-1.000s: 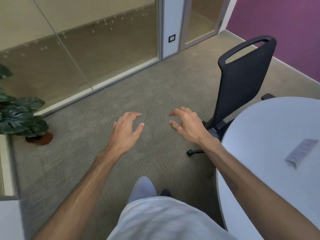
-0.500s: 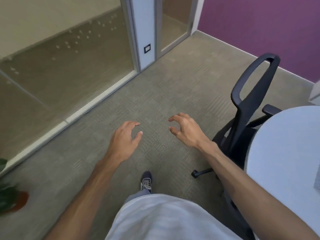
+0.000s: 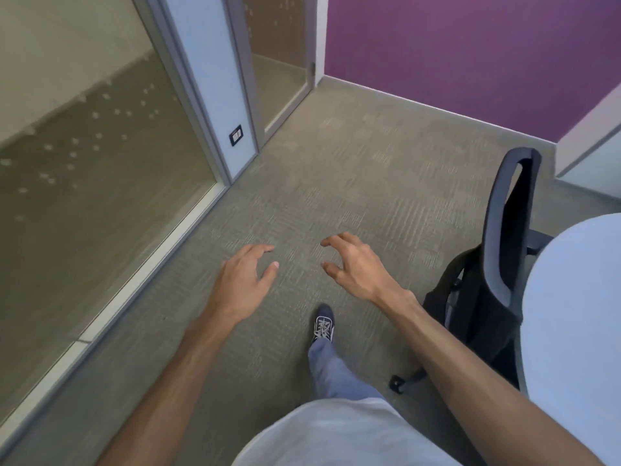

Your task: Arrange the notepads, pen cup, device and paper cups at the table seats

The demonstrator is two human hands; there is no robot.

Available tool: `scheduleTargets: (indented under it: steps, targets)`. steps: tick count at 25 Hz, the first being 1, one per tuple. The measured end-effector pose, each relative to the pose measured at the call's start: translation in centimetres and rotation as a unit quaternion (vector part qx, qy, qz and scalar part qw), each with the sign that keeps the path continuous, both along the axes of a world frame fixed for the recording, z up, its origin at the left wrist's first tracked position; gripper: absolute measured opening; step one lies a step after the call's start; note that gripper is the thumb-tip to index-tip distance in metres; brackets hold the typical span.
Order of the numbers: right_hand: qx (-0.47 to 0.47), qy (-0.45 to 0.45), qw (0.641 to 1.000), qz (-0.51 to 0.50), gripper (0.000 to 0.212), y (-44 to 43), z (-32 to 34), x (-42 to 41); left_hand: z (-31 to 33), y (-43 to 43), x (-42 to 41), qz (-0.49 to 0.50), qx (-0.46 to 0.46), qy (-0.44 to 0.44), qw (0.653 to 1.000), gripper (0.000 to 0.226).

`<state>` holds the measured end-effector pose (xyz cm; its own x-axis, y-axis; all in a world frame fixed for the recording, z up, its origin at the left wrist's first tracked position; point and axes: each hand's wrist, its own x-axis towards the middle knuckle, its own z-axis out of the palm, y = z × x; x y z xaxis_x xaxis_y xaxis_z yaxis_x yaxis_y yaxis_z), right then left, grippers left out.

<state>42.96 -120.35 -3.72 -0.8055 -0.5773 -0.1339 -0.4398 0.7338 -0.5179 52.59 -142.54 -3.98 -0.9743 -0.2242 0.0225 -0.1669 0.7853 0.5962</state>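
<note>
The left hand (image 3: 240, 284) and right hand (image 3: 356, 267) hang over carpet (image 3: 353, 183), fingers loosely curled, holding nothing. No notepads or cups show. The surface (image 3: 578, 314) lies right of the fingers, so the person should turn there.

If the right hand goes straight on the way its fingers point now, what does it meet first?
The way looks free. The right hand points forward and left over carpet. Farther on stands the white panel with the switch, but depth is unclear.
</note>
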Motion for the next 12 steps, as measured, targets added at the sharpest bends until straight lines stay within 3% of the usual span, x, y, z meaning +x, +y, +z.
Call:
scheduleTargets:
  steps: [12]
  targets:
    - [-0.028, 0.002, 0.993, -0.114, 0.045, -0.9, 1.8, -28.6, 1.6, -0.7, -33.2, -0.095, -0.004, 0.016, 0.995, 0.036]
